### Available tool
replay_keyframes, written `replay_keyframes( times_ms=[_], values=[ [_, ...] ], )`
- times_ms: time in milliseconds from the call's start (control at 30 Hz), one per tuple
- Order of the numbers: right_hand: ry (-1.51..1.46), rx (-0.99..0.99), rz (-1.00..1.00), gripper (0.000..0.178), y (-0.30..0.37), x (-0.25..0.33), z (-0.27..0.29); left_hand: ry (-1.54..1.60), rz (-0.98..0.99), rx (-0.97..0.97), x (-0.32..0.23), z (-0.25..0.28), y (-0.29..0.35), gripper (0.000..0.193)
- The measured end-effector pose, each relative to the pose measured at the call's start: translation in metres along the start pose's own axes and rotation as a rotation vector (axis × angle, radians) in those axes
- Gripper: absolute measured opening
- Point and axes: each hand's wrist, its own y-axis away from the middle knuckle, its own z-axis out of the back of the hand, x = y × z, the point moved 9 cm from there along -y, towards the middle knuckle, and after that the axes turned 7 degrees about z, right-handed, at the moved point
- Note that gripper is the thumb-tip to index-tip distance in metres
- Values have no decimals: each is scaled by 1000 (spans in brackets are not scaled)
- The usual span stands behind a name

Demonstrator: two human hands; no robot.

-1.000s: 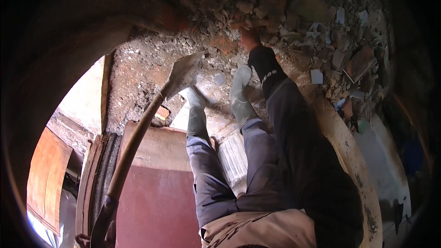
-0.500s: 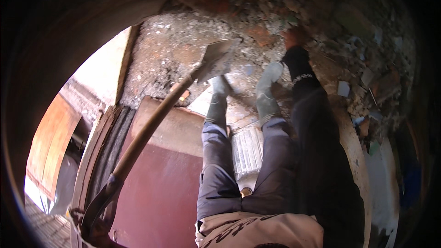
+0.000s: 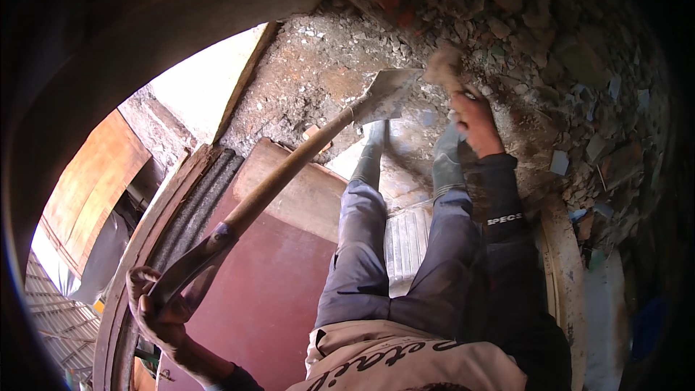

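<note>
My left hand [image 3: 156, 311] is closed around the grip end of a shovel [image 3: 289, 163] at the lower left. The shovel's wooden shaft slants up to its grey metal blade [image 3: 389, 90], which rests just ahead of my left boot. My right hand [image 3: 474, 122] is stretched forward beside the blade, fingers closed on a brownish chunk of rubble [image 3: 444, 69] smeared by motion. The chunk is just right of the blade tip. Two grey-green rubber boots [image 3: 449, 166] stand on the ground behind the blade.
A heap of broken rubble [image 3: 579, 94] fills the right side. Left of my legs lies a dark red panel [image 3: 282, 275], with a wooden frame [image 3: 130, 289] along its edge. A ribbed pale slab [image 3: 407, 246] lies between my legs. An orange-brown wooden board [image 3: 94, 188] is farther left.
My right hand has come back from the rubble toward the blade, now with the chunk in it. The shovel appears farther right, and my left hand has come fully into view.
</note>
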Motion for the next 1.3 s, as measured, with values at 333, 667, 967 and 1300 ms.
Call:
replay_keyframes(
  times_ms=[333, 667, 967, 1300],
  values=[
    [-28, -19, 167, 42, -48, -19, -106, -31, -56, 114, -2, -14, 16, 68],
    [-1267, 252, -503, 48, 70, -147, -297, 6, -91, 126, 17, 0, 43, 66],
    [-1051, -178, -346, 24, 111, -194, -297, 233, 423, -315, 175, 102, 36, 39],
    [-865, -275, -439, 25, 65, -254, -265, 235, 534, -225, 220, 23, 45, 39]
  ],
)
